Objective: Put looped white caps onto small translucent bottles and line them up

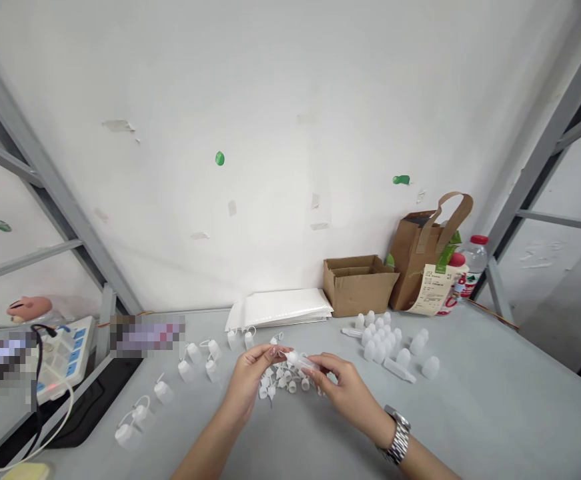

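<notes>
Between my hands is a small translucent plastic squeeze bottle [301,361], tilted on its side with its nozzle end to the left. My right hand [339,380] grips the body of the bottle. The fingers of my left hand [253,372] pinch at the nozzle end, around its small white cap; their exact hold is partly hidden. Below lies a pile of loose white nozzle caps [285,381], partly covered by my hands. To the right, several uncapped bottles [383,339] stand together, with a few lying down. Several capped bottles [163,392] stand spread out on the left.
Behind are white padded envelopes [285,308], a cardboard box [357,293], a brown paper bag [413,267] and a water bottle [475,260]. At left lie a black mat [97,400], a power strip [67,360] and cables. The wall [270,220] closes off the table's far side.
</notes>
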Tool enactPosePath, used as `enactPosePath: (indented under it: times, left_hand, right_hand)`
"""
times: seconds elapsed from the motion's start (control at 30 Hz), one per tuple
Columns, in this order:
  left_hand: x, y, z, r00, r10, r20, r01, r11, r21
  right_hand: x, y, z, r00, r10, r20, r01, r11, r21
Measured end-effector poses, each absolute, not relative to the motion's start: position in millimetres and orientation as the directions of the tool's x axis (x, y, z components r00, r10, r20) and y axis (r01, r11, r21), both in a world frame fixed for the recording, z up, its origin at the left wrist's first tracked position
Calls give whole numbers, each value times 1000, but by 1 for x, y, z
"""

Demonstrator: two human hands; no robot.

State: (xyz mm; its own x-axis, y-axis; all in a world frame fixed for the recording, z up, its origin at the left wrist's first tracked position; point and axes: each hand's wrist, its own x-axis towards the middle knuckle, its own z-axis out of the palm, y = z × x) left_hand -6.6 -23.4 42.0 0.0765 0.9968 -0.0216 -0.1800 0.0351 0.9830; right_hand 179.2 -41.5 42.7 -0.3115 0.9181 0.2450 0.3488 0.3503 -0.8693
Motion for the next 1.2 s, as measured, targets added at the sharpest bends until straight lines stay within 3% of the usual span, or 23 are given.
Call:
enactPosePath:
  times: [0.9, 1.1, 1.2]
  left_hand:
    - [-3, -24, 41, 20, 1000, -19, 43, 18, 999]
    - [1, -25, 41, 126, 989, -75, -174, 96, 980]
    - [0, -24, 41, 99, 992, -76, -278, 101, 955]
  right_hand:
    - [179, -42, 40, -327, 909, 258, 466, 393, -793]
    - [177, -40, 38, -290, 931, 222, 400, 329, -855]
    - [175, -39, 38, -270, 941, 203, 367, 295, -882]
